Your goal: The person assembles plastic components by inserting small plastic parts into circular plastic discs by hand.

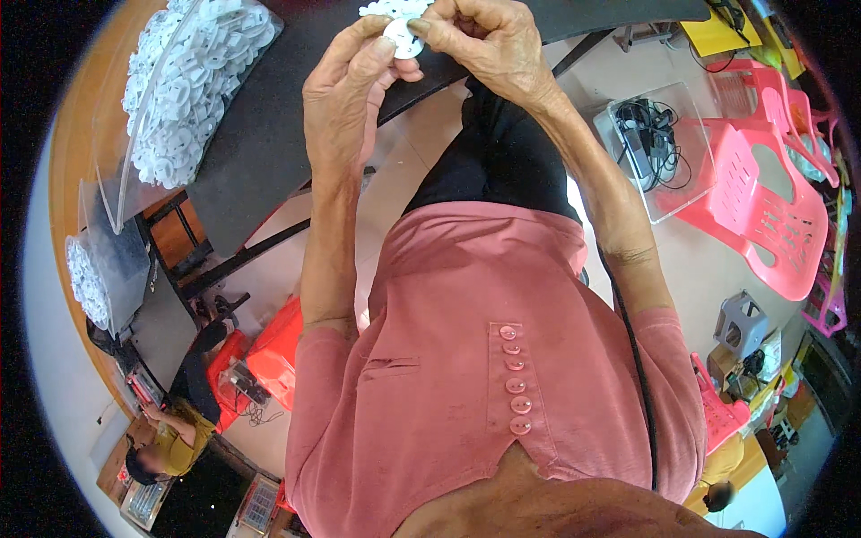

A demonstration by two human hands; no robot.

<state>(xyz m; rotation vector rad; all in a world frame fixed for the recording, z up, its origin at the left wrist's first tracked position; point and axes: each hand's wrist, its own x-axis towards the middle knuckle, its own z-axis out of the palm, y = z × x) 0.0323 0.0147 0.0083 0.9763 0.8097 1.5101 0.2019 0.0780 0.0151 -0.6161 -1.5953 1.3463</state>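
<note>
Both my hands are raised over the edge of a dark table [260, 134] at the top of the view. My left hand [345, 94] and my right hand [480, 36] pinch between their fingertips a small round white plastic disc [403, 38] with holes in it. Just beyond the disc, a few more white parts [386, 7] lie on the table. My pink buttoned shirt [484, 377] fills the lower middle of the view.
A clear plastic bag [188, 81] full of small white parts lies on the table at the left, a second bag [90, 282] lower left. Pink plastic chairs [762, 206] and a clear box of cables [655, 143] stand at the right. Another person [170, 444] sits at lower left.
</note>
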